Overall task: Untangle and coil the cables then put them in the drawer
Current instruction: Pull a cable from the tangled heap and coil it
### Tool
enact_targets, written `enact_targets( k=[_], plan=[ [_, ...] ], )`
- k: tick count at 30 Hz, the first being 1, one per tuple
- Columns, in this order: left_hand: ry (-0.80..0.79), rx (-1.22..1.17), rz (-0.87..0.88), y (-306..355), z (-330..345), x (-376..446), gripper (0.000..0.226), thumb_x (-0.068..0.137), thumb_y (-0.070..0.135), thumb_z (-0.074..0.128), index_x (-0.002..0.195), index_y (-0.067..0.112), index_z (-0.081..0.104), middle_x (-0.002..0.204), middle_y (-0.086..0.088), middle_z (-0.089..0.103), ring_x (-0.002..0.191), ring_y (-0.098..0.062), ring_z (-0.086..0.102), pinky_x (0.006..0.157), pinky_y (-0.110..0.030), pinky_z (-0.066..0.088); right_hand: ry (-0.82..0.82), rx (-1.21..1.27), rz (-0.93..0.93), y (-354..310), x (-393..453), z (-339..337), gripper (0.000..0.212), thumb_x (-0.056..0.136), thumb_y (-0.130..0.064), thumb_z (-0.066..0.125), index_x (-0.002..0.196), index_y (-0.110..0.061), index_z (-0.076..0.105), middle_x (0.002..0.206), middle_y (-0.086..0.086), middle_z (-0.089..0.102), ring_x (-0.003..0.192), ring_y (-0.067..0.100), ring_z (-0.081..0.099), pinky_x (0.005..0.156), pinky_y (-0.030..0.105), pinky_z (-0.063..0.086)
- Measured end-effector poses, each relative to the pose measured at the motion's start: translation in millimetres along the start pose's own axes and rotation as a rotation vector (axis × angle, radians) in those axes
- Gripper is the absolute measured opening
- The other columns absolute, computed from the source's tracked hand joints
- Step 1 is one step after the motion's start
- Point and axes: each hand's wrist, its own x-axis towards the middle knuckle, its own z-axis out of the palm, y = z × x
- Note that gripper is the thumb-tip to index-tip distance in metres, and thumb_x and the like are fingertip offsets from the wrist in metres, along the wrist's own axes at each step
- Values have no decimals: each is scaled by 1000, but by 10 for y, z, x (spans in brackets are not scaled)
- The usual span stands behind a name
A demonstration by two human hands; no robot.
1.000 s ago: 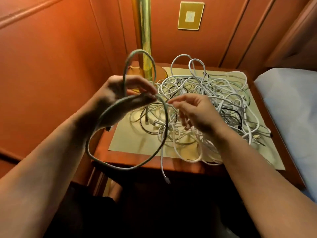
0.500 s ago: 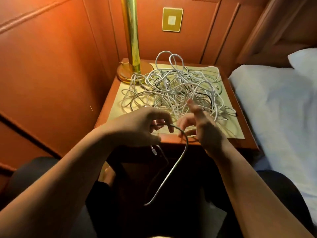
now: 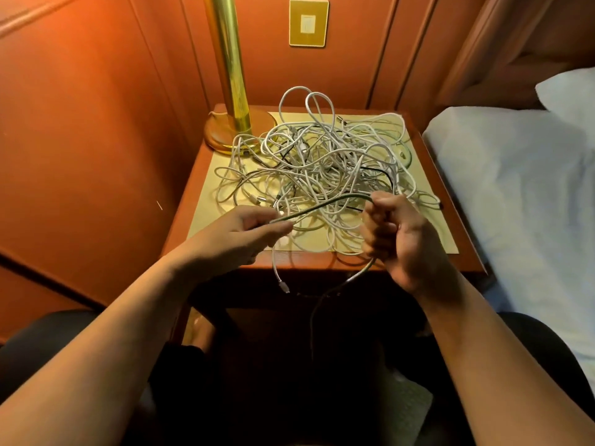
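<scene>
Both hands (image 3: pixel 322 226) hold grey cable (image 3: pixel 325 206) horiz., L-R.

The tangle (image 3: pixel 322 162) lies on the nightstand (image 3: pixel 180 201) in front of me, the lamp (image 3: pixel 231 91) at its back left corner, the bed (image 3: pixel 515 188) to its right. One cable (image 3: pixel 325 206) runs from my left hand (image 3: pixel 248 233) to my right hand (image 3: pixel 392 233), above the front edge.

Nothing readable anywhere here, no text, labels, brand names or numbers. The brass wall plate (image 3: pixel 308 22) is blank, and the cables (image 3: pixel 322 165) show no markings.
</scene>
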Motion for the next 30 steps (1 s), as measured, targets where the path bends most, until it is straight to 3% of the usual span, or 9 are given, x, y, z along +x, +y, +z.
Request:
enact_targets(
  k=[4,7,9,15,20,22,25,28,30],
  plan=[
    [-179,-299,20,33,16,37,42,104,38,39,71,18,56,65,-7,43,56,-21,40,54,-30,38,28,-58,-26,124,122,3,29,96,-35,47,70,-23,43,62,-3,20,52,14,14,45,29,13],
    [-312,-288,-19,9,38,41,34,107,32,40,90,9,59,75,-13,56,72,-26,60,72,-37,50,44,-83,-22,211,181,70,29,102,-31,44,75,-22,43,59,-9,28,50,11,17,42,25,14],
    [-361,-340,-100,-26,107,42,29,108,30,41,98,6,55,76,-9,53,72,-24,59,80,-48,49,61,-59,-15,254,206,115,34,110,-25,39,77,-22,42,59,-9,28,52,13,13,44,27,11],
    [-298,-143,-235,-35,325,115,51,107,50,34,73,14,46,65,1,41,57,-14,37,60,-31,33,96,-21,-37,287,245,197,35,113,-22,34,79,-21,39,55,-10,29,45,8,18,41,21,13],
    [-470,-954,-195,91,487,54,45,105,44,36,67,22,29,59,2,18,53,-14,18,54,-31,19,11,-238,74,463,295,246,31,113,-22,38,86,-12,48,56,-5,35,41,5,26,37,19,20],
    [-400,-1152,-101,163,506,45,43,105,45,34,68,24,30,58,4,17,52,-13,16,51,-30,15,-89,-400,162,548,259,310,28,112,-19,42,93,-3,55,61,2,41,42,3,34,37,17,26],
    [-163,-1210,31,177,406,62,44,107,43,28,67,26,27,59,5,21,52,-12,19,50,-29,16,-222,-535,142,715,175,468,36,110,-22,45,74,-23,51,54,-14,42,46,0,36,45,16,30],
    [46,-1124,79,137,234,86,52,109,40,27,64,20,45,61,2,38,56,-15,39,55,-28,39,-246,-564,47,780,103,605,36,107,-37,41,72,-25,44,58,-15,42,54,2,36,56,23,31],
    [97,-1033,116,110,171,93,58,108,38,29,73,13,68,73,-5,63,70,-21,64,72,-34,58,-230,-626,-21,728,46,646,39,108,-40,37,72,-25,43,56,-16,43,53,1,37,56,22,29]
  ],
)
